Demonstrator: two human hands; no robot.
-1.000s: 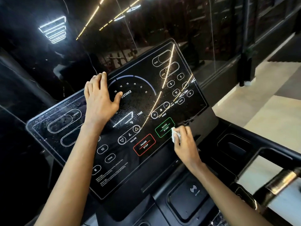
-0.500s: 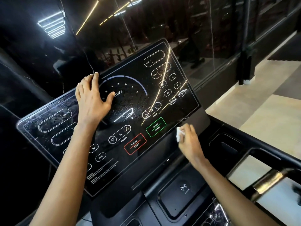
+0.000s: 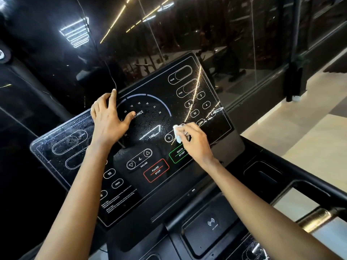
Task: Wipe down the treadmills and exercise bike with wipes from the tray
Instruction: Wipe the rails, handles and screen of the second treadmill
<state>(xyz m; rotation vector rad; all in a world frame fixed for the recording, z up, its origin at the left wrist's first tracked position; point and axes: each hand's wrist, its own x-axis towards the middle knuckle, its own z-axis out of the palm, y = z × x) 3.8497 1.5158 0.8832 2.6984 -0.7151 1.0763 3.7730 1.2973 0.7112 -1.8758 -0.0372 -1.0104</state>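
A treadmill's glossy black console panel (image 3: 148, 177) fills the middle of the view, printed with white button outlines and speckled with wet droplets. My left hand (image 3: 107, 119) lies flat with fingers spread on the panel's upper left, beside the distance dial. My right hand (image 3: 195, 141) pinches a small crumpled white wipe (image 3: 177, 135) and presses it on the panel just above the green quick start button, over the speed buttons. Its fingers cover most of the wipe.
A black tray with a wireless charging pad (image 3: 212, 224) sits below the panel. A cup holder recess (image 3: 262, 175) and a metallic handrail (image 3: 315, 216) lie to the right. A dark glass wall (image 3: 206, 34) stands close behind, pale floor (image 3: 309, 119) to the right.
My right hand slid the wipe from the panel's lower right edge up and left onto the speed buttons. My left hand stayed flat on the panel.
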